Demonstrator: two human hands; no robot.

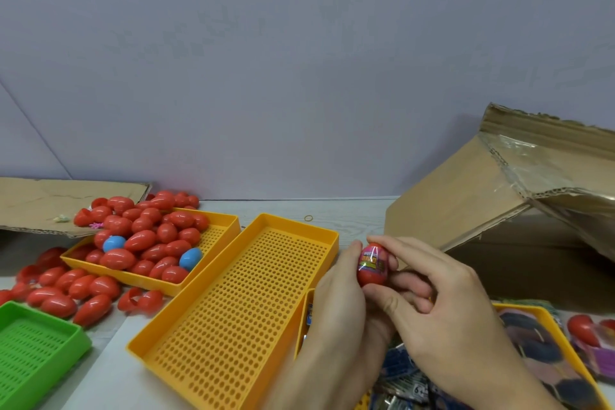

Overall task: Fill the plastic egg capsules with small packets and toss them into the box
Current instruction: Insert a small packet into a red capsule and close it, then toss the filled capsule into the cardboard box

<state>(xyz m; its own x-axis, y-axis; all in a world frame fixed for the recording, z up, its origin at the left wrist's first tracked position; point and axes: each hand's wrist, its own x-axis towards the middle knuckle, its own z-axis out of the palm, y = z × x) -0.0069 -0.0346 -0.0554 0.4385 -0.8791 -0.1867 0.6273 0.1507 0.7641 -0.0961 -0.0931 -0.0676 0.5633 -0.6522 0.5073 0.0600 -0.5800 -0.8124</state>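
Centrally, a red egg (372,264) is gripped by curled fingers of the left hand (336,303) and right hand (442,303), beside the cardboard box (482,206) and an orange tray (239,303).

Single head-worn wide-angle view, facing forward and down over the desk (349,216); hands (382,303) close below, wall beyond, box (482,210) right of the hands.

Left hand (336,296): I see it raised at centre, fingers upright, thumb curled in a grip.
Right hand (442,303): mine comes from lower right, forefinger and thumb pinching, other fingers curled beneath.
Spacing: hands touching.
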